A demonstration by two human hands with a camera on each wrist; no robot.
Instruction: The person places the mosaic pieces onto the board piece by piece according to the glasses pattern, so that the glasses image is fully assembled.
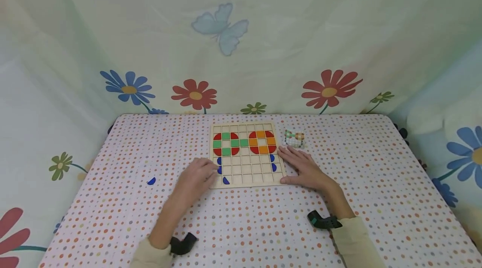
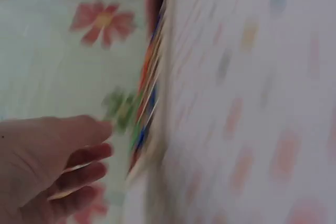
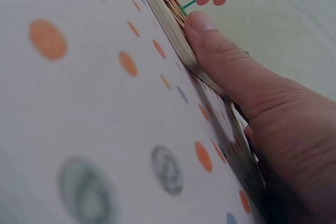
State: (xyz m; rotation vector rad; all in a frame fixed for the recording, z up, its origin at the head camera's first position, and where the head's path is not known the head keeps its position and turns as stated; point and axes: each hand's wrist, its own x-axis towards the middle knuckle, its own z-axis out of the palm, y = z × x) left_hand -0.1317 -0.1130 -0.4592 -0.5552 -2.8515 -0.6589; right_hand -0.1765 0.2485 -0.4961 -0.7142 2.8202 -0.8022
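A wooden grid board (image 1: 248,170) lies on the table, bearing two rings of red, green and orange pieces joined by a green square (image 1: 244,143). Blue half-round pieces (image 1: 274,167) sit in cells down both sides. My left hand (image 1: 193,178) is at the board's left edge, fingertips right beside a blue piece (image 1: 219,170). In the left wrist view its fingers are loosely bent, with nothing visible between thumb and fingers. My right hand (image 1: 305,172) rests against the right edge, fingers extended; its thumb (image 3: 210,40) presses the board's corner in the right wrist view.
A loose blue half-round piece (image 1: 151,181) lies on the dotted tablecloth (image 1: 124,213), left of the board. A small pattern card (image 1: 294,139) lies by the board's upper right, just beyond the right fingers. A flowered curtain (image 1: 263,50) hangs behind the table.
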